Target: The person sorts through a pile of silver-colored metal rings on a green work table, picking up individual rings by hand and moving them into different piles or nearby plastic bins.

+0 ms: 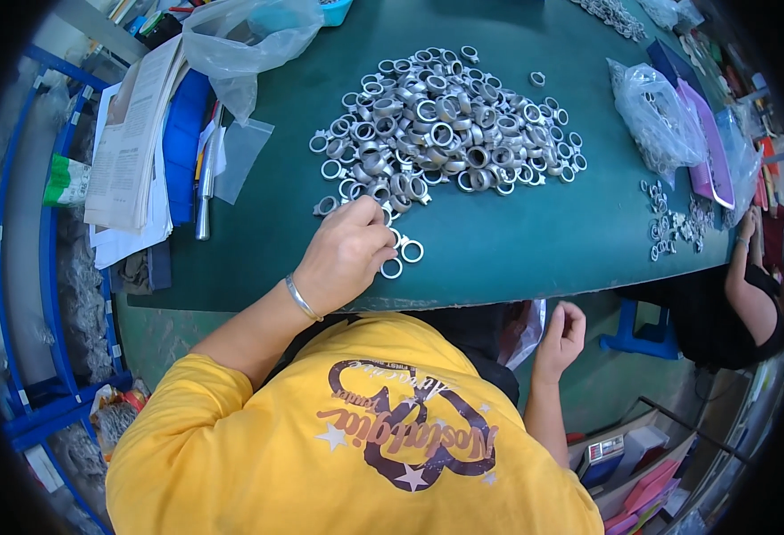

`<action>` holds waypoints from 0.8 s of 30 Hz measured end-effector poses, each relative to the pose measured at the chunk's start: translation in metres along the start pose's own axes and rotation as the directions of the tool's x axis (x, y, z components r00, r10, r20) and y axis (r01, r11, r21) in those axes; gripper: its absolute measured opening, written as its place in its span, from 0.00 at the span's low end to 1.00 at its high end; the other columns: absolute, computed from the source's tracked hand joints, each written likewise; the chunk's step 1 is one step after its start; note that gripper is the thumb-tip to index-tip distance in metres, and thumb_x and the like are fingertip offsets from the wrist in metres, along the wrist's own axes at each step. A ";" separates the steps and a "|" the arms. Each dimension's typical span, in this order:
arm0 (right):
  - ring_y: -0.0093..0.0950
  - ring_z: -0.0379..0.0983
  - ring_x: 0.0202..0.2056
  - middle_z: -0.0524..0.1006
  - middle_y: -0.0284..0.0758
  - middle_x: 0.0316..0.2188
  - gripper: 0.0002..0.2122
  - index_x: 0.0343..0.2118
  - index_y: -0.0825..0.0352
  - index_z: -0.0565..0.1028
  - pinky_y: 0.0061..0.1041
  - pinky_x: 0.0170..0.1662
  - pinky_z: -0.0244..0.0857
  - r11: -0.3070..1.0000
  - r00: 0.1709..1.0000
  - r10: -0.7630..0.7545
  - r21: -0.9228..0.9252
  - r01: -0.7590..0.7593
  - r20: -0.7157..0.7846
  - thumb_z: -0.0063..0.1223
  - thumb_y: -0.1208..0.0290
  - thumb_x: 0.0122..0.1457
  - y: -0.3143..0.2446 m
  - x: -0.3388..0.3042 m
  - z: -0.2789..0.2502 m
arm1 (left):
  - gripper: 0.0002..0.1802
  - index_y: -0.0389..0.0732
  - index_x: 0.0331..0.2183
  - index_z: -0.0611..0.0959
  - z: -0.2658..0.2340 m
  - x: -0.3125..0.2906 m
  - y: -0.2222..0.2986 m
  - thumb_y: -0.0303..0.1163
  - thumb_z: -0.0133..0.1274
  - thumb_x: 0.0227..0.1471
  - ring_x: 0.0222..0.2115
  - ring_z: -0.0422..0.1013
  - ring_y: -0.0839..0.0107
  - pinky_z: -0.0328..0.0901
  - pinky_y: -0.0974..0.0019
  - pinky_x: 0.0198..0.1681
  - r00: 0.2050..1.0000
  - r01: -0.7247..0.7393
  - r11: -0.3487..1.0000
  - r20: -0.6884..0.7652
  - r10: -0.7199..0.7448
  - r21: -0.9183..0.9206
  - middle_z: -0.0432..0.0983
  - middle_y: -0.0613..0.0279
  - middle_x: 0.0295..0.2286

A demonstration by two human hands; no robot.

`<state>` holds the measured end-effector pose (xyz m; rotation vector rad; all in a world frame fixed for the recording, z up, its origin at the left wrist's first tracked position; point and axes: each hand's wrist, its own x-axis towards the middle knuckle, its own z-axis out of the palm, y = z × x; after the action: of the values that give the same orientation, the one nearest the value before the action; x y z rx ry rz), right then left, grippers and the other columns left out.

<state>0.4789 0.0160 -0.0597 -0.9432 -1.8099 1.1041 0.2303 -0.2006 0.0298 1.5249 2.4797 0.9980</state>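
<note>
A large heap of silver metal rings, each with a small lug on its side, lies on the green table. My left hand, with a bangle at its wrist, reaches over the heap's near edge. Its fingers are bent down and closed on a metal ring, partly hidden by them. Two loose rings, one of them a plain-looking ring, lie beside its fingertips. Below the table's front edge, my right hand is raised with curled fingers, next to a clear plastic bag. Whatever it may hold is hidden.
Papers, a blue tray and a metal-barrelled tool lie at left. At right are a filled plastic bag, a pink tray and small metal parts. Another person's arm shows at far right, near a blue stool.
</note>
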 end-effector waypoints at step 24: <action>0.33 0.75 0.27 0.77 0.40 0.28 0.12 0.30 0.70 0.71 0.23 0.29 0.69 0.770 0.691 -0.638 0.254 0.585 0.339 0.57 0.89 0.41 -0.099 0.029 0.116 | 0.32 0.39 0.41 0.73 0.002 -0.011 -0.008 0.26 0.69 0.30 0.24 0.70 0.65 0.67 0.67 0.26 0.964 0.250 0.966 -0.077 -0.255 -0.070 0.66 0.56 0.34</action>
<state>0.3447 -0.0307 0.0036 0.0312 -2.1274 0.9923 0.2302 -0.2113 0.0212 1.1338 2.5910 1.1009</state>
